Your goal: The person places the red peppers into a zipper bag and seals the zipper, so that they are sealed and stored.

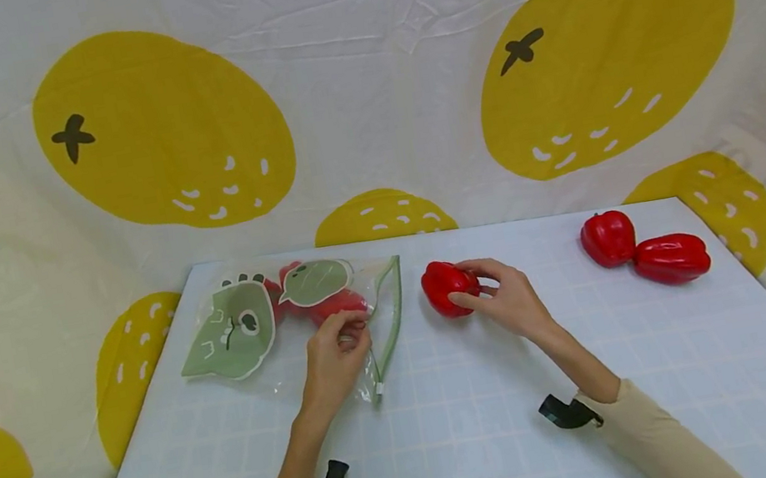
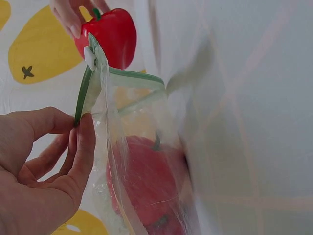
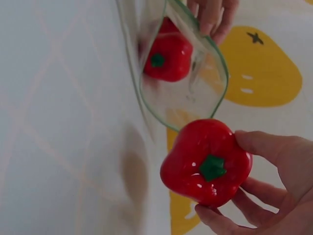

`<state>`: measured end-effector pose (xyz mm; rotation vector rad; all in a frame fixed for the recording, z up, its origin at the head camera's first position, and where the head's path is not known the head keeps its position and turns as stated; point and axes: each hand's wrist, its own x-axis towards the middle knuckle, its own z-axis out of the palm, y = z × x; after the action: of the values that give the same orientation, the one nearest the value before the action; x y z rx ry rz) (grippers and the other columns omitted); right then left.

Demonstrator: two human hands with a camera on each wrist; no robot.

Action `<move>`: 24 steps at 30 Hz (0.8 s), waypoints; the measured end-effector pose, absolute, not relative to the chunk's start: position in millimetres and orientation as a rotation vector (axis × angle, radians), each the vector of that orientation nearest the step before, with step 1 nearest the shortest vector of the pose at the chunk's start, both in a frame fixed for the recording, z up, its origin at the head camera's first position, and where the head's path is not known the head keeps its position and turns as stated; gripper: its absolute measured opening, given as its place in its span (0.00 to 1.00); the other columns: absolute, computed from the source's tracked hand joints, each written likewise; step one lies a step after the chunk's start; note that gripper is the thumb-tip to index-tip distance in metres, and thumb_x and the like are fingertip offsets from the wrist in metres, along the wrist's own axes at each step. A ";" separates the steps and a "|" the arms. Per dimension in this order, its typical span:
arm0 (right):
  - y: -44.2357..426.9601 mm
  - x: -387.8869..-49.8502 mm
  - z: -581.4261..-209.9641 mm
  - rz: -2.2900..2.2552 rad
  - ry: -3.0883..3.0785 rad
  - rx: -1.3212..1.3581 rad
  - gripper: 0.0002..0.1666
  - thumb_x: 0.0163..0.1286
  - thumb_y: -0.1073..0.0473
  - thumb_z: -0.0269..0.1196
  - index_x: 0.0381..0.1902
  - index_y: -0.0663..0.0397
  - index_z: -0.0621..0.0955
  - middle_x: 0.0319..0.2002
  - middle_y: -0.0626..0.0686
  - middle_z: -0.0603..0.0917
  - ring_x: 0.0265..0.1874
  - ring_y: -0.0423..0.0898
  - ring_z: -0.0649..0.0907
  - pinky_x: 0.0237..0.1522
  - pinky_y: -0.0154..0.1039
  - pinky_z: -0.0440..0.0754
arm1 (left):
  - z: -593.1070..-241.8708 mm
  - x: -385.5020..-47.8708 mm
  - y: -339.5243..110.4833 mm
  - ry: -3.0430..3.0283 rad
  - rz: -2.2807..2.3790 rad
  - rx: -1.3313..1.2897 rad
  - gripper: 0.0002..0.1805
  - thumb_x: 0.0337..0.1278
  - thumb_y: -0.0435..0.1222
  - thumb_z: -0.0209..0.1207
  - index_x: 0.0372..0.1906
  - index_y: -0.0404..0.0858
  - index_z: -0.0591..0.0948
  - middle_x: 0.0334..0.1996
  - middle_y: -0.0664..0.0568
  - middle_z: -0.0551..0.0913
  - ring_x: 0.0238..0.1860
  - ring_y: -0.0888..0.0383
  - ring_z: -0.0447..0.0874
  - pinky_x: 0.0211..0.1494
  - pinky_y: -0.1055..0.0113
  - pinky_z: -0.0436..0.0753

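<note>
A clear zip bag with a green zip edge and printed green cartoon shapes lies on the left of the table, its mouth spread toward the right. Red bell peppers show inside it. My left hand pinches the green zip edge between thumb and fingers, holding the mouth apart. Just right of that mouth, my right hand grips a red bell pepper with a green stem. In the right wrist view this pepper is in front of the bag's opening, outside it.
Two more red bell peppers, one upright and one on its side, sit close together at the table's right. The pale checked table meets a white cloth printed with yellow fruit at its back edge.
</note>
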<state>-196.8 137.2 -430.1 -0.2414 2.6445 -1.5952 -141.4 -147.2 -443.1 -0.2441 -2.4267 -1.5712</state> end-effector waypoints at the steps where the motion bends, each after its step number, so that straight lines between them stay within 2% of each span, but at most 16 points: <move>1: 135.1 -196.5 -430.3 -1.603 2.636 -0.253 0.37 0.63 0.54 0.75 0.68 0.53 0.76 0.66 0.58 0.77 0.65 0.57 0.74 0.59 0.55 0.82 | -442.6 -141.4 -147.3 -2.427 -1.571 -0.243 0.12 0.60 0.23 0.66 0.49 0.31 0.84 0.44 0.38 0.85 0.41 0.50 0.84 0.47 0.72 0.86; 6: 125.3 -195.0 -431.8 -1.638 2.598 -0.317 0.35 0.63 0.55 0.75 0.67 0.54 0.78 0.65 0.57 0.78 0.64 0.57 0.75 0.59 0.55 0.83 | -442.4 -141.3 -147.1 -2.412 -1.562 -0.258 0.13 0.59 0.22 0.66 0.48 0.30 0.84 0.43 0.39 0.85 0.41 0.50 0.85 0.47 0.66 0.88; 14: 108.2 -198.1 -435.9 -1.679 2.513 -0.388 0.34 0.63 0.55 0.75 0.65 0.54 0.79 0.63 0.57 0.80 0.62 0.57 0.77 0.60 0.56 0.81 | -441.6 -141.3 -147.4 -2.442 -1.569 -0.232 0.12 0.61 0.24 0.66 0.49 0.30 0.84 0.46 0.38 0.85 0.42 0.50 0.84 0.48 0.73 0.86; 24: 90.0 -205.3 -438.5 -1.736 2.435 -0.487 0.32 0.64 0.57 0.74 0.65 0.58 0.79 0.62 0.59 0.81 0.60 0.58 0.78 0.60 0.53 0.82 | -443.5 -142.4 -147.4 -2.412 -1.544 -0.269 0.12 0.59 0.22 0.65 0.47 0.31 0.85 0.43 0.41 0.85 0.39 0.51 0.84 0.45 0.70 0.87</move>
<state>-205.3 90.0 -438.5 -0.4873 2.4354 -1.7362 -142.4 -147.4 -443.5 -0.2688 -2.4117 -1.5439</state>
